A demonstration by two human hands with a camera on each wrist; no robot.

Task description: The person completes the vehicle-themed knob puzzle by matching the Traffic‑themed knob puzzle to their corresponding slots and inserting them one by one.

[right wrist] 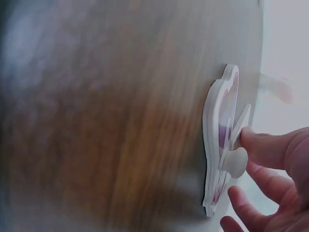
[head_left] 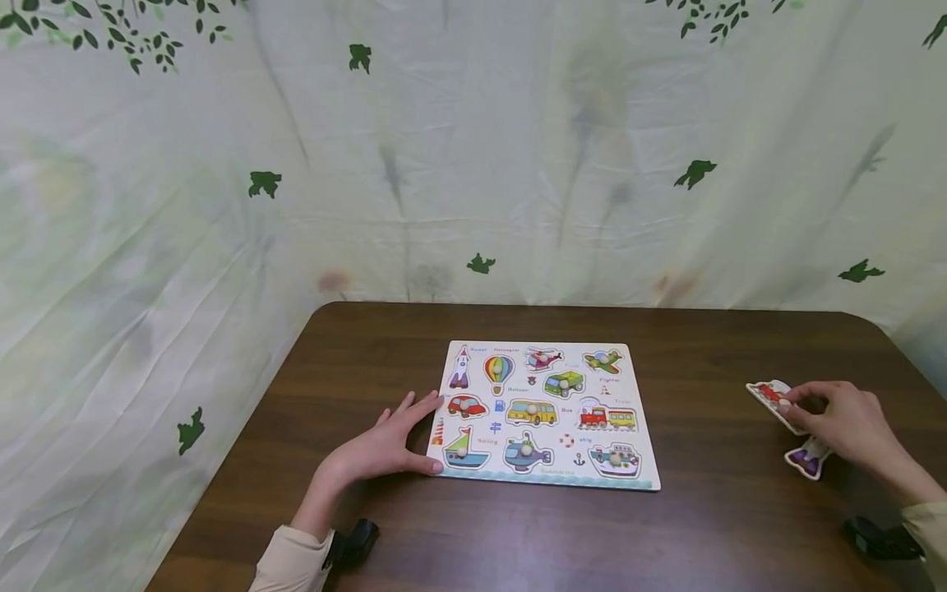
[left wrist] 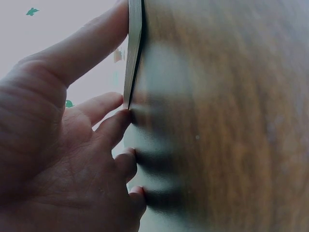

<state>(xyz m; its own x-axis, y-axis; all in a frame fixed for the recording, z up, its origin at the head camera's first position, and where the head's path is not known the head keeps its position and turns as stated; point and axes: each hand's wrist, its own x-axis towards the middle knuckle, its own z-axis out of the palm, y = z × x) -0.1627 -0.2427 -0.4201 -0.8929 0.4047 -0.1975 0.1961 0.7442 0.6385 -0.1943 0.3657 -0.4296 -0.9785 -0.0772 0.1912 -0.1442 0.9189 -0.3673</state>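
A white puzzle board (head_left: 547, 478) with vehicle pictures lies on the brown table. My left hand (head_left: 381, 448) is spread at the board's left side, thumb at the near corner and fingertips along the edge. In the left wrist view, the thumb and fingertips of my left hand (left wrist: 82, 125) meet the board's side (left wrist: 133, 53). Off to the right, my right hand (head_left: 851, 419) pinches a red train puzzle piece (head_left: 767, 392). Partly under that hand is a purple-and-white rocket piece (head_left: 802, 462). The right wrist view shows a white knob (right wrist: 235, 163) beside the fingers of my right hand (right wrist: 275, 179).
The dark wooden table (head_left: 703, 362) has rounded far corners. Behind it hangs a pale curtain (head_left: 518, 164) with green leaf and bird prints. Black wrist cameras sit on both wrists, the left camera (head_left: 355, 543) close to the table's near side.
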